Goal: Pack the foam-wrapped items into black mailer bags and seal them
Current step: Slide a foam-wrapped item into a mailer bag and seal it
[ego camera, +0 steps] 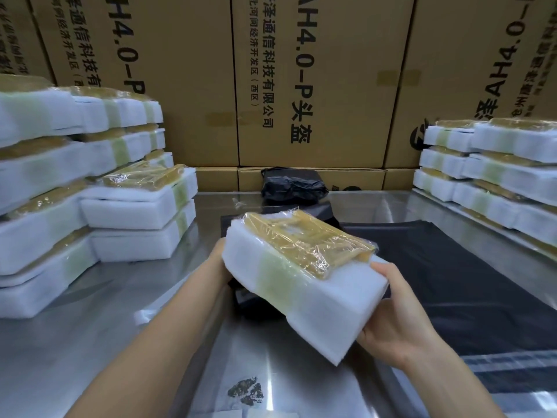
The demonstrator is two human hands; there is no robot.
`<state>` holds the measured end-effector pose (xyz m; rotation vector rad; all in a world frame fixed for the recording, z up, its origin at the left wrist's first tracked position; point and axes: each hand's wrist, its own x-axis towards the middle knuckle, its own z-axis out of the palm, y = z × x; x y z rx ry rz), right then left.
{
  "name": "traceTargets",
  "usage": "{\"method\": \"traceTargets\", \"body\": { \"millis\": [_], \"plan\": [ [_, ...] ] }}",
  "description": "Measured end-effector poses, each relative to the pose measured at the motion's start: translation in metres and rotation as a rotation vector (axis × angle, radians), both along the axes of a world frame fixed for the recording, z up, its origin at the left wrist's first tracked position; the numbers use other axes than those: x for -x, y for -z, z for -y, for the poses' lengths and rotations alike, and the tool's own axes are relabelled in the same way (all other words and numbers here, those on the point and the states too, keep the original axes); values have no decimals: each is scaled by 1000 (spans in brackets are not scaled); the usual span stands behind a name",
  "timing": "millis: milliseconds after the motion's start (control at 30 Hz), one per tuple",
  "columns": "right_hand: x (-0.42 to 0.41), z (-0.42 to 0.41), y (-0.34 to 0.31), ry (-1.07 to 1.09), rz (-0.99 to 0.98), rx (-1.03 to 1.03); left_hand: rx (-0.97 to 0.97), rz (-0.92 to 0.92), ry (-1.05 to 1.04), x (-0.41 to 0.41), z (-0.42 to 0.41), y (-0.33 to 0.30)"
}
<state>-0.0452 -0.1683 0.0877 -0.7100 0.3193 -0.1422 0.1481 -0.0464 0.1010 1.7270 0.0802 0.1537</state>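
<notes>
I hold one foam-wrapped item [304, 292] tilted above the steel table, a white foam block with a yellow taped pouch on top. My left hand [219, 260] grips its far left end, mostly hidden behind the foam. My right hand [391, 315] grips its near right end, thumb on top and fingers underneath. Flat black mailer bags [446, 273] lie spread on the table under and to the right of the item. A crumpled black bag bundle [291, 187] sits at the back centre.
Tall stacks of foam-wrapped items [75, 182] fill the left side, and another stack [488, 176] stands at the right. Printed cardboard boxes [301, 86] wall off the back. Bare steel table [126, 321] shows at the front left.
</notes>
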Motion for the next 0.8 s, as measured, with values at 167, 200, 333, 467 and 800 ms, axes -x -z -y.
{"method": "traceTargets", "body": {
  "millis": [167, 200, 333, 467, 800],
  "plan": [
    [5, 5, 4, 83, -41, 134, 85, 12, 449, -43, -37, 12],
    [4, 4, 5, 102, -51, 113, -9, 51, 486, -45, -34, 12],
    [-1, 1, 6, 124, -59, 101, -180, 72, 612, -51, -32, 8],
    [-6, 1, 5, 51, -108, 127, -374, 240, 532, -52, -27, -4],
    [-15, -12, 1, 7, -141, 202, -938, 661, 364, -34, 5, -34]
  ]
}}
